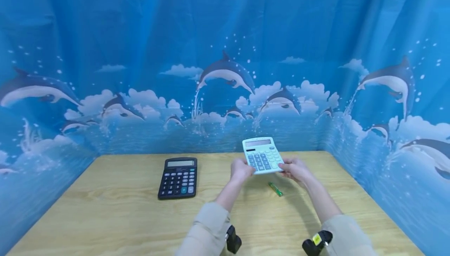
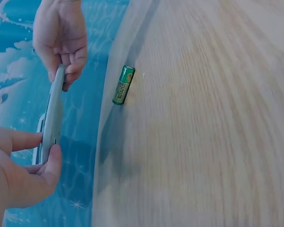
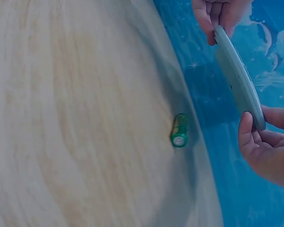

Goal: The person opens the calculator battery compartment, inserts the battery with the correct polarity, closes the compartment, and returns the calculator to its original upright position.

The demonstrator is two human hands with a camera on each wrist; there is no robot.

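Observation:
Both hands hold a pale mint calculator (image 1: pixel 263 155) up over the table, its screen and keys facing up toward the head camera. The left hand (image 1: pixel 241 170) pinches its lower left corner between thumb and fingers. At the lower right corner, the right hand (image 1: pixel 296 169) grips it the same way. In the left wrist view the calculator (image 2: pixel 52 113) appears edge-on between the two hands. Below it on the wood lies a green battery (image 1: pixel 275 189), also visible in the right wrist view as a green cylinder (image 3: pixel 179 130) with a silvery end.
A black calculator (image 1: pixel 178 178) lies face up on the wooden table (image 1: pixel 116 209), left of the hands. A blue curtain (image 1: pixel 158 33) printed with dolphins and clouds surrounds the table at the back and on both sides.

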